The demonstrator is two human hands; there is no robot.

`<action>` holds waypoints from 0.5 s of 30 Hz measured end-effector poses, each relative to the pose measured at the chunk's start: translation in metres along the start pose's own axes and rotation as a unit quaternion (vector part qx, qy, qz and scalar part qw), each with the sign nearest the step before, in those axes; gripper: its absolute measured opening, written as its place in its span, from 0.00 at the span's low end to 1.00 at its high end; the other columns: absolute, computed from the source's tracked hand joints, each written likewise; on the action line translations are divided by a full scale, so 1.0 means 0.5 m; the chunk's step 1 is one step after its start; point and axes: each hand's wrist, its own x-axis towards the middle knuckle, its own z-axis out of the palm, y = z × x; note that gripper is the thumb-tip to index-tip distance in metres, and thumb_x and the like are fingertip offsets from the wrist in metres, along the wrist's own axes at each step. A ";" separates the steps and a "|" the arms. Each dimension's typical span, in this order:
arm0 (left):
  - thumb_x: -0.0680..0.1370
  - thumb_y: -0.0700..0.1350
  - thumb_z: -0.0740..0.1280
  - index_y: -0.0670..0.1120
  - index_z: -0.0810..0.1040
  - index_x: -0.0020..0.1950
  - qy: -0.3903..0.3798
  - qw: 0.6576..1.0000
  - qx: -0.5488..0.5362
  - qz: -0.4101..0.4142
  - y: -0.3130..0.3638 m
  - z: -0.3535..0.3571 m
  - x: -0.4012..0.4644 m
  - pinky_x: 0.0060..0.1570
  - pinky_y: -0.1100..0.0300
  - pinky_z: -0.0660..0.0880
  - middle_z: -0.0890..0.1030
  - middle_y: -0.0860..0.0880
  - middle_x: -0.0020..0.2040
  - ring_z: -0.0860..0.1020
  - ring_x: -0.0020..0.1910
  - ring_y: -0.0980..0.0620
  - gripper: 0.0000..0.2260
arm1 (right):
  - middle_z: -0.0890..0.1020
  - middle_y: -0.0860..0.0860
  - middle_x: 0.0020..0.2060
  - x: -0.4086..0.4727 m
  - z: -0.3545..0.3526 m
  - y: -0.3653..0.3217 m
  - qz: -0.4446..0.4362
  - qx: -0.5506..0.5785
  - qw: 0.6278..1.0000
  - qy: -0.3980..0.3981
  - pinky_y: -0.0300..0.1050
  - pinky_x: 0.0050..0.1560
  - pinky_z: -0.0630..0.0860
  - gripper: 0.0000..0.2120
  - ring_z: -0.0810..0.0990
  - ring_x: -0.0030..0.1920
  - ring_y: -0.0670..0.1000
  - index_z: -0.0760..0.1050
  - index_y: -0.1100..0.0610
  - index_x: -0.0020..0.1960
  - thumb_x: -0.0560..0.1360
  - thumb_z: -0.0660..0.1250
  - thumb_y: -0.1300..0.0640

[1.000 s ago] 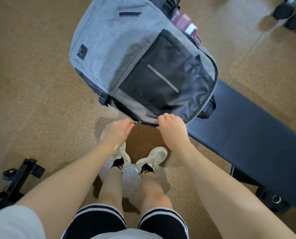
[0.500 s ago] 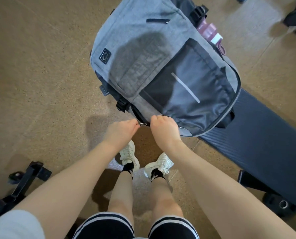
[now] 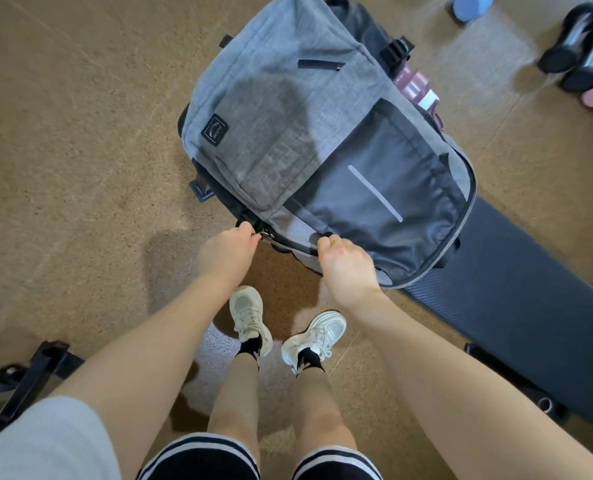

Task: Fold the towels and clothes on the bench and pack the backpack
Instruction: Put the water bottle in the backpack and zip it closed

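Note:
A grey backpack point(image 3: 288, 109) with a dark front panel lies on the end of a black padded bench point(image 3: 516, 299), its near edge hanging past the bench toward me. My left hand point(image 3: 227, 252) pinches a metal zipper pull at the bag's near left corner. My right hand point(image 3: 345, 263) grips the bag's near edge, fingers curled over the fabric, a ring on one finger. A pink bottle point(image 3: 416, 86) sits in the bag's right side pocket. No towels or clothes are visible.
Brown speckled floor point(image 3: 80, 150) lies all around. My feet in white sneakers point(image 3: 250, 318) stand just below the bag. A black metal frame point(image 3: 25, 379) sits at lower left. Black dumbbells point(image 3: 579, 53), a blue object and something pink lie at top right.
My left hand has drawn the zipper pull leftward along the bag's near edge, so the hands are now farther apart. The view has shifted, putting the bag further right.

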 end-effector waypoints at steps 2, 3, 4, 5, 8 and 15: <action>0.81 0.49 0.56 0.43 0.71 0.56 -0.014 1.000 -0.024 -0.005 0.011 -0.006 -0.011 0.37 0.54 0.68 0.78 0.44 0.51 0.76 0.47 0.44 0.11 | 0.76 0.54 0.24 -0.015 0.000 -0.002 0.012 0.015 0.999 -0.035 0.38 0.20 0.68 0.19 0.77 0.22 0.54 0.74 0.60 0.32 0.45 0.77 0.68; 0.80 0.48 0.58 0.44 0.70 0.60 -0.008 1.000 -0.023 0.006 0.019 -0.011 -0.022 0.44 0.52 0.70 0.76 0.44 0.56 0.75 0.54 0.44 0.12 | 0.77 0.57 0.28 -0.027 -0.003 -0.001 0.004 0.044 0.997 -0.063 0.42 0.25 0.71 0.17 0.79 0.28 0.57 0.75 0.62 0.37 0.51 0.77 0.68; 0.79 0.47 0.60 0.44 0.69 0.63 0.008 1.000 -0.018 0.024 0.030 -0.015 -0.034 0.52 0.52 0.70 0.74 0.45 0.61 0.72 0.60 0.44 0.14 | 0.79 0.59 0.35 -0.039 -0.010 0.003 0.005 0.084 0.993 -0.079 0.47 0.32 0.74 0.14 0.81 0.36 0.60 0.75 0.64 0.44 0.61 0.75 0.66; 0.78 0.46 0.62 0.44 0.68 0.65 0.026 0.998 -0.023 0.045 0.043 -0.021 -0.046 0.58 0.51 0.69 0.71 0.45 0.64 0.69 0.64 0.44 0.17 | 0.79 0.60 0.42 -0.051 -0.017 0.012 0.022 0.120 0.988 -0.090 0.51 0.39 0.74 0.11 0.80 0.43 0.61 0.74 0.63 0.51 0.70 0.70 0.62; 0.77 0.45 0.64 0.43 0.68 0.67 0.022 0.992 -0.047 0.112 0.088 -0.037 -0.067 0.63 0.50 0.66 0.67 0.44 0.68 0.65 0.68 0.44 0.19 | 0.77 0.58 0.52 -0.080 -0.054 0.061 0.113 0.207 0.970 -0.059 0.53 0.51 0.71 0.12 0.76 0.53 0.61 0.72 0.61 0.58 0.78 0.61 0.56; 0.77 0.50 0.65 0.50 0.48 0.76 0.000 0.939 -0.299 -0.171 0.232 -0.020 -0.049 0.72 0.46 0.53 0.43 0.41 0.76 0.48 0.75 0.39 0.34 | 0.63 0.59 0.70 -0.068 -0.063 0.269 0.363 0.333 0.870 0.007 0.49 0.66 0.61 0.20 0.65 0.67 0.60 0.64 0.60 0.70 0.79 0.58 0.59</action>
